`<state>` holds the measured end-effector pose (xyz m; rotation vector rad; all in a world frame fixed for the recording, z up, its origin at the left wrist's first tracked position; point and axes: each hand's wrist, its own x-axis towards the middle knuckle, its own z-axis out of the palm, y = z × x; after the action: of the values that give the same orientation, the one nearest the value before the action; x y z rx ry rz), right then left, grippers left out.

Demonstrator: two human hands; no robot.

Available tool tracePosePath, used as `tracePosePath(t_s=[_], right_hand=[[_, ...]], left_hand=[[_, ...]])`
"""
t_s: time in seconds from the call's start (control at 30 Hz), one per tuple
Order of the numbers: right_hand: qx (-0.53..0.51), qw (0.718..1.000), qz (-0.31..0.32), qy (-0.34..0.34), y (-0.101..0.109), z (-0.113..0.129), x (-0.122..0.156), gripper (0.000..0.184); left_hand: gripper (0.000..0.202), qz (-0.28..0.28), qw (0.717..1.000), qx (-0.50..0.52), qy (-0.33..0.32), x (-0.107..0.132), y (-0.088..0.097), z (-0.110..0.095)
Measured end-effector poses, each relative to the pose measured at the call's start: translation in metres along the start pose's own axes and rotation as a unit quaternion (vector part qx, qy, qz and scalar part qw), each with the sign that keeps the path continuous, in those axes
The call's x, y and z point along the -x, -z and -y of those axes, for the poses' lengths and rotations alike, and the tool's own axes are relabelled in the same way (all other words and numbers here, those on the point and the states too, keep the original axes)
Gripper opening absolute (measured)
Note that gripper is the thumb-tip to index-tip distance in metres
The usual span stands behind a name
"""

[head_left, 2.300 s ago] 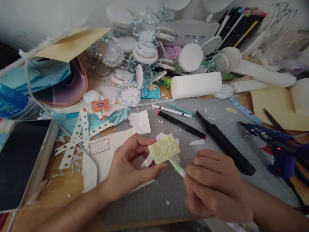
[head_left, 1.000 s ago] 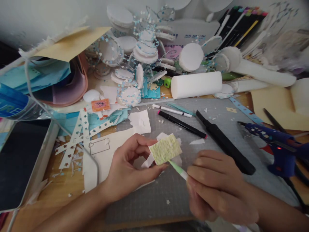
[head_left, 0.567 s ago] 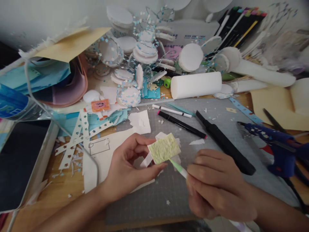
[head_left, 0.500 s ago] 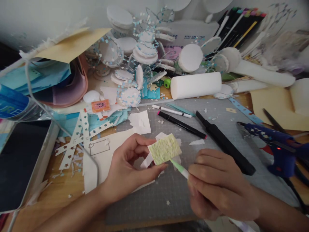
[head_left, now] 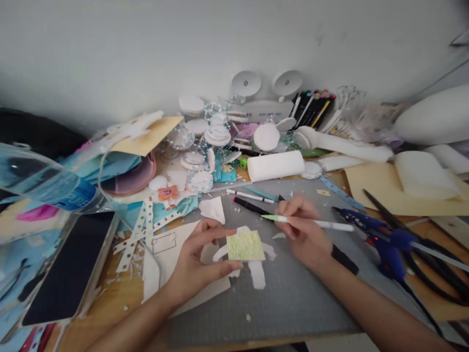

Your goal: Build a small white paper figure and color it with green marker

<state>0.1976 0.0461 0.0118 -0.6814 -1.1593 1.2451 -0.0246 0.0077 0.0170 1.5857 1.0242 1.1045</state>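
My left hand (head_left: pixel 196 259) pinches the left edge of a small rectangular card (head_left: pixel 245 245) between thumb and fingers. The card's face is yellow-green and looks crinkled. White paper strips (head_left: pixel 257 275) stick out from behind it. In my right hand (head_left: pixel 306 232) is a slim white brush marker (head_left: pixel 333 225) with a light green tip. That tip points left, above the card and apart from it. Close to the tip lies a black marker with a pink end (head_left: pixel 247 204). Behind it is a white marker (head_left: pixel 249 196).
A grey cutting mat (head_left: pixel 293 303) lies under my hands. Right of it are a blue glue gun (head_left: pixel 384 239) and black scissors (head_left: pixel 436 264). At left stand a phone (head_left: pixel 69 269) and a tilted water bottle (head_left: pixel 69 186). White foam pieces (head_left: pixel 276 165) crowd the back.
My right hand has lifted the marker off the card and moved up and away, turning the pen nearly level. The card has straightened in my left hand. The view has tilted up.
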Motion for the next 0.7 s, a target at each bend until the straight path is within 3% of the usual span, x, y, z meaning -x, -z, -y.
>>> tracePosePath(t_s=[0.17, 0.3, 0.37, 0.43, 0.57, 0.7], right_hand=[[0.029, 0.995, -0.039, -0.091, -0.002, -0.016, -0.001, 0.009], [0.043, 0.995, -0.017, -0.083, -0.003, -0.021, 0.000, 0.010], [0.048, 0.996, -0.012, -0.076, -0.002, -0.020, 0.001, 0.010], [0.051, 0.996, -0.012, -0.067, -0.002, -0.019, 0.002, 0.010], [0.068, 0.996, -0.014, -0.062, -0.002, -0.020, 0.004, 0.013], [0.095, 0.993, 0.003, -0.071, -0.001, -0.020, 0.006, 0.018]], left_hand=[[0.039, 0.053, 0.990, -0.129, -0.027, 0.000, -0.001, -0.011], [0.052, 0.070, 0.948, -0.309, -0.027, 0.009, 0.004, -0.011], [0.067, 0.081, 0.928, -0.361, -0.032, 0.022, 0.007, -0.012], [0.067, 0.103, 0.915, -0.387, -0.042, 0.038, 0.007, -0.018], [0.054, 0.189, 0.875, -0.437, -0.089, 0.064, -0.009, -0.036], [0.062, 0.262, 0.815, -0.499, -0.137, 0.065, -0.032, -0.042]])
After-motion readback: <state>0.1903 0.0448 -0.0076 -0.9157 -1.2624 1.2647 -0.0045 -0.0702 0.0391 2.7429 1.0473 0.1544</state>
